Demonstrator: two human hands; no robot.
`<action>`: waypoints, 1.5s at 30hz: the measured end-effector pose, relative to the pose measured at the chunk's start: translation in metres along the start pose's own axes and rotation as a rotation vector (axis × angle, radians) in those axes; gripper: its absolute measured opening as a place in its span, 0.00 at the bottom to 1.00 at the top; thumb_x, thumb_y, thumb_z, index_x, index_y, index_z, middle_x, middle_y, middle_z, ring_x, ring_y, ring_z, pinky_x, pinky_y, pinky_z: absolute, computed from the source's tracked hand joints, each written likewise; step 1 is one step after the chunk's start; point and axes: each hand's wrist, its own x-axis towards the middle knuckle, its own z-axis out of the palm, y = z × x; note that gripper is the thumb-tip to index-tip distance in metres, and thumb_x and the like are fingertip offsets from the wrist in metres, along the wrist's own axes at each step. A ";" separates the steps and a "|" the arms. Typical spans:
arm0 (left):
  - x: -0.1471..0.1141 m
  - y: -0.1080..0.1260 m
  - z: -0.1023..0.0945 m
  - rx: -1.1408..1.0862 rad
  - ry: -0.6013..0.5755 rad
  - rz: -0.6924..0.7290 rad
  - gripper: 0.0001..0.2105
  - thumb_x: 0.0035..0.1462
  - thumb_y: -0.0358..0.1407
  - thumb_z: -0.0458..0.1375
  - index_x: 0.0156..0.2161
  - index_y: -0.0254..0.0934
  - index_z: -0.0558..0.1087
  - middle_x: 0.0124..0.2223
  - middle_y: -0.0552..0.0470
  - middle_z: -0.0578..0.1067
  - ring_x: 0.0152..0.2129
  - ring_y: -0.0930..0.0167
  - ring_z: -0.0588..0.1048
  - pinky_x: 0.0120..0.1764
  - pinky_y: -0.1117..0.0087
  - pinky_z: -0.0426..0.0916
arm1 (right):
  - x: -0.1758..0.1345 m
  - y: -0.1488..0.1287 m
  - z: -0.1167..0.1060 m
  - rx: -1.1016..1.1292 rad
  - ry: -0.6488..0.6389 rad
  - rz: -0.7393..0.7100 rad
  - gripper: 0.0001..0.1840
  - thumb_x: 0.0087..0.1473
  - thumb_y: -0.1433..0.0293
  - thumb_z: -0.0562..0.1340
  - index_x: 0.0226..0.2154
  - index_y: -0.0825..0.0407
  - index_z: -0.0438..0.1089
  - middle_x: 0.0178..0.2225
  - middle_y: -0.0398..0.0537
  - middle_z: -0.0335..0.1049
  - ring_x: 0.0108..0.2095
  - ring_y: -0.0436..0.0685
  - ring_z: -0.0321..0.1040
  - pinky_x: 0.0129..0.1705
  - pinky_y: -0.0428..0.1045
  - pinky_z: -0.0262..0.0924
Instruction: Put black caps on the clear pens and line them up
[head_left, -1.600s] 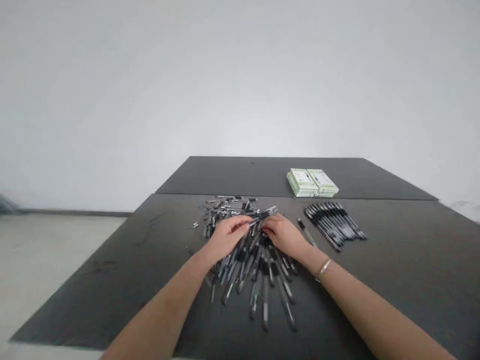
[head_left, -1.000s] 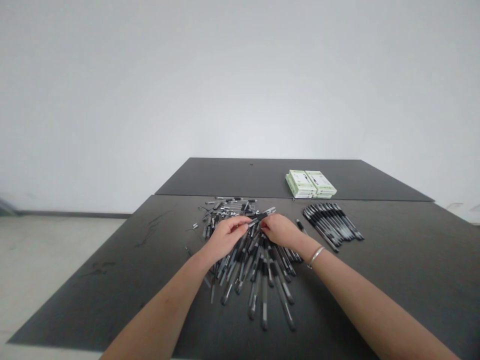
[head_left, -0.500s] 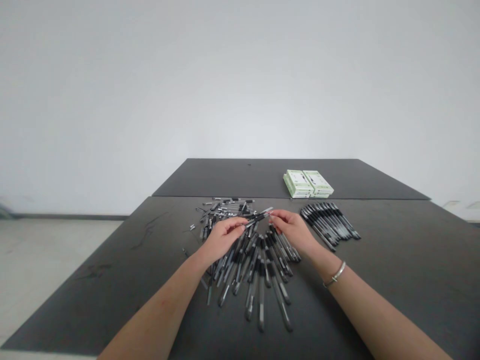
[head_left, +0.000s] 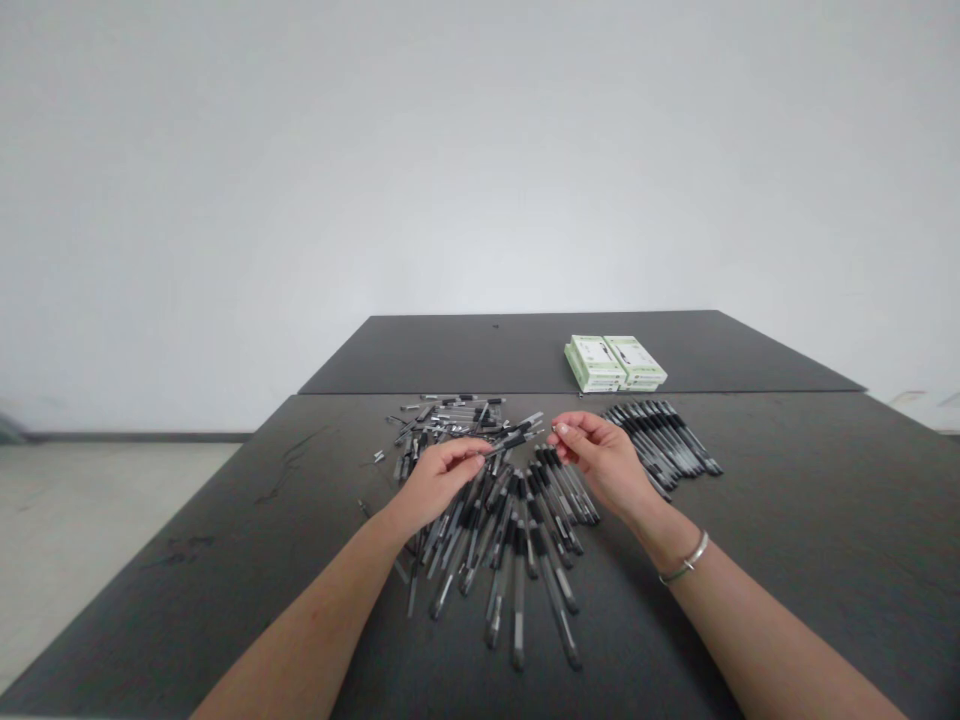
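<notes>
Between the thumb and fingers of my left hand (head_left: pixel 444 482) are black-gripped pens (head_left: pixel 515 440), apparently two, slanting up to the right. My right hand (head_left: pixel 598 450) is a little to the right of their tips, apart from them. Its thumb and forefinger are pinched together, and whatever is between them is too small to make out. Under both hands lies a loose pile of pens (head_left: pixel 519 590), clear barrels with black grips, fanned toward me. Thinner pen parts (head_left: pixel 450 412) are heaped behind my left hand.
A neat row of pens (head_left: pixel 675 440) lies to the right of my right hand. Farther back, green and white boxes (head_left: pixel 619 362) are stacked on the dark table (head_left: pixel 810 520). A seam crosses the table behind the pens. Small bits (head_left: pixel 379 457) lie at left.
My right hand has drawn away to the right from the pens' tips, with its fingers still pinched. My left hand keeps the pens in nearly the same place.
</notes>
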 end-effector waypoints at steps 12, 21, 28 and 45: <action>-0.001 0.006 -0.002 0.038 -0.028 0.039 0.11 0.54 0.35 0.56 0.40 0.35 0.78 0.33 0.50 0.79 0.32 0.69 0.75 0.37 0.69 0.68 | -0.004 -0.004 0.006 -0.272 -0.079 -0.106 0.13 0.46 0.63 0.68 0.33 0.53 0.74 0.26 0.45 0.73 0.23 0.48 0.63 0.26 0.45 0.59; -0.002 0.008 -0.002 0.093 -0.053 0.031 0.12 0.55 0.35 0.55 0.40 0.33 0.78 0.36 0.47 0.80 0.34 0.67 0.76 0.39 0.68 0.67 | -0.005 -0.002 0.007 -0.329 -0.108 -0.139 0.11 0.46 0.64 0.68 0.33 0.54 0.75 0.25 0.43 0.72 0.24 0.49 0.64 0.28 0.46 0.59; -0.002 0.009 -0.003 0.092 -0.052 0.042 0.12 0.54 0.35 0.56 0.40 0.34 0.79 0.39 0.46 0.80 0.36 0.66 0.77 0.42 0.67 0.68 | -0.004 0.003 0.004 -0.445 -0.125 -0.163 0.10 0.48 0.65 0.66 0.33 0.53 0.75 0.26 0.44 0.73 0.25 0.50 0.66 0.30 0.47 0.61; -0.002 0.010 -0.003 0.096 -0.069 0.141 0.11 0.56 0.33 0.56 0.41 0.35 0.79 0.40 0.46 0.80 0.37 0.68 0.76 0.43 0.68 0.68 | -0.008 -0.001 0.005 -0.692 -0.157 -0.191 0.16 0.56 0.59 0.58 0.26 0.53 0.71 0.22 0.43 0.69 0.24 0.50 0.63 0.28 0.45 0.58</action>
